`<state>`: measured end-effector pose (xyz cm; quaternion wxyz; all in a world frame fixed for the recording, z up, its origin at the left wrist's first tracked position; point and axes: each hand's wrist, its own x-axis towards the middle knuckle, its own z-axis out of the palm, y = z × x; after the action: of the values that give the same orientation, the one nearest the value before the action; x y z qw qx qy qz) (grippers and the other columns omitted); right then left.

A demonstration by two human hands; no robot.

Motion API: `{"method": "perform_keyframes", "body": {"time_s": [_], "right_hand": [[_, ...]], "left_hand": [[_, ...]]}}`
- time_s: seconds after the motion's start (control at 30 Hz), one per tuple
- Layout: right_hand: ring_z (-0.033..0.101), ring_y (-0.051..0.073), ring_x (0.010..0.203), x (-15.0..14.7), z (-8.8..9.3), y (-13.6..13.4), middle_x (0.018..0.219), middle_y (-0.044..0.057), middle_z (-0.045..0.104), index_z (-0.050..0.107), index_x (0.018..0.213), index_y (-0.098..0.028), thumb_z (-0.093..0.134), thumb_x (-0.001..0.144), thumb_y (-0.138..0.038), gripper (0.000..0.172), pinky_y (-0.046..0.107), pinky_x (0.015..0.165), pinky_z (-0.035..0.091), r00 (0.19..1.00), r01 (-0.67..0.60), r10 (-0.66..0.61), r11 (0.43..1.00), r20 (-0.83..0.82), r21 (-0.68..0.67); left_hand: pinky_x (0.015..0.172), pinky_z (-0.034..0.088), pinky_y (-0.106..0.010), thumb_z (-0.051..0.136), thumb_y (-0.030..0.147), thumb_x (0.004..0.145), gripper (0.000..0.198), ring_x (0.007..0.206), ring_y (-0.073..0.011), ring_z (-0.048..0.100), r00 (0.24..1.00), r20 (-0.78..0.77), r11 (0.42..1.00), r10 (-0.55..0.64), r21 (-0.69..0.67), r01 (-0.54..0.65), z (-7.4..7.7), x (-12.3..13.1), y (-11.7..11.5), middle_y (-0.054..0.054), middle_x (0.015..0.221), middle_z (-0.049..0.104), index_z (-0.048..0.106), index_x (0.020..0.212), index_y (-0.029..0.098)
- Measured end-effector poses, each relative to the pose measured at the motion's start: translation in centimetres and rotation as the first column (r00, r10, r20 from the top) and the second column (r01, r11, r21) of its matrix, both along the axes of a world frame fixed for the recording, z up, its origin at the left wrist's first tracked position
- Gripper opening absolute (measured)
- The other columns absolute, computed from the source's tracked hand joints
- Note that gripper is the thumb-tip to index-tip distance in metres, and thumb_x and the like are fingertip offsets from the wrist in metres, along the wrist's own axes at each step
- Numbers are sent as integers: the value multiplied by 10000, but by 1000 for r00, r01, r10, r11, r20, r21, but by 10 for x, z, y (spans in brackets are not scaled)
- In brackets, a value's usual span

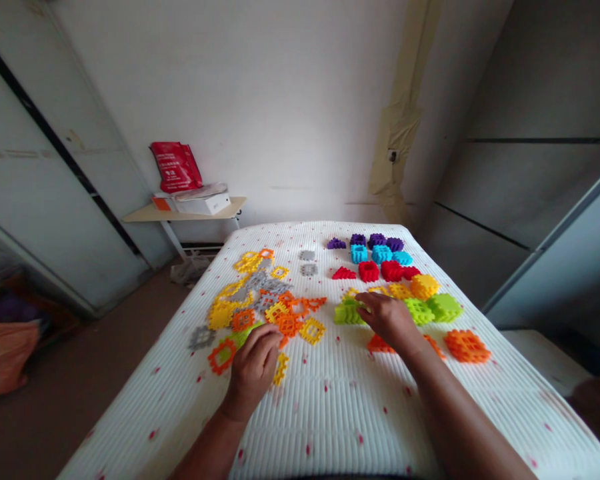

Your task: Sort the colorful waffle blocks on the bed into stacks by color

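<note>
While your right hand (386, 317) is at the green blocks (349, 313) and your curled left hand (255, 360) is by the loose orange pieces (289, 325), I cannot tell whether either grip holds anything, so square edges gently.

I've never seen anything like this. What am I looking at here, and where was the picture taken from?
There is no machine at work here: these are a person's two bare hands. The single picture comes from a camera worn on that person's head, looking forward and down.

On the white, ribbed cover lie toothed plastic pieces. On the left is a loose jumble, mostly yellow, orange and gray. On the right, pieces sit in rows by color: purple farthest, then blue, red, yellow, green and orange.

The left hand is at the jumble, the right hand by the green pieces. Whether either holds anything is hidden.
</note>
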<state>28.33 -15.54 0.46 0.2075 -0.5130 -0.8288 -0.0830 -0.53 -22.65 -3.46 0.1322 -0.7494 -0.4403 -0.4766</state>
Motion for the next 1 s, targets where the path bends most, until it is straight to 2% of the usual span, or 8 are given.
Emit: {"method": "perform_keyframes", "body": {"time_s": [0.1,0.2,0.3,0.43,0.5,0.57,0.8,1.0], "right_hand": [[655,165,724,1,0,-1,858,67,704,657,927,-177,502,868,-217,170,234,626,451,994,-66,78,987,-76,148],[647,151,728,-2,2,-3,812,73,693,651,877,-152,465,904,-205,195,232,678,464,966,-154,211,935,-151,321],[638,138,714,-8,3,-7,808,70,688,639,862,-144,478,904,-181,170,224,679,470,939,-224,309,882,-151,414],[632,136,711,-14,4,-11,818,67,687,626,879,-141,496,896,-165,133,221,665,477,926,-274,359,852,-117,446],[631,134,709,-17,5,-12,815,68,686,622,873,-142,493,895,-157,132,222,664,480,923,-288,370,846,-106,448],[632,133,709,-18,5,-13,810,68,686,622,866,-144,488,894,-150,137,222,666,486,917,-300,384,843,-109,447],[638,154,736,-28,1,-18,815,73,688,608,890,-141,481,886,-129,128,249,691,495,890,-365,444,834,-108,414],[630,155,728,-41,-6,-25,832,73,687,596,910,-139,449,896,-133,147,254,653,484,873,-423,482,826,-77,373]], "left_hand": [[822,504,-283,495,101,813,166,877,-144,627,983,124,990,138,-20,-137,0,-16,1,-47,907,655,616,884,190],[788,497,-297,490,161,821,136,835,-152,616,891,290,937,349,-89,-338,-2,-38,0,-43,864,647,615,869,186],[782,470,-310,484,196,809,153,830,-170,596,865,213,886,453,-215,-411,-2,-51,-5,-39,840,650,633,841,199],[800,396,-367,550,247,751,130,871,-226,563,851,-198,761,486,-382,-524,2,-46,-13,-43,829,667,675,784,232],[794,362,-387,572,283,737,142,894,-247,548,794,-336,674,507,-419,-608,5,-39,-15,-50,856,662,685,810,240],[799,335,-400,577,306,735,161,917,-255,535,767,-418,630,487,-441,-639,7,-33,-15,-52,888,654,690,835,248],[791,302,-384,607,325,718,153,957,-255,506,763,-502,563,408,-520,-642,5,-26,-5,-61,937,634,692,821,251],[790,308,-371,554,249,729,130,935,-234,514,765,-476,580,433,-502,-641,8,-16,-4,-54,901,635,661,800,228]]}}
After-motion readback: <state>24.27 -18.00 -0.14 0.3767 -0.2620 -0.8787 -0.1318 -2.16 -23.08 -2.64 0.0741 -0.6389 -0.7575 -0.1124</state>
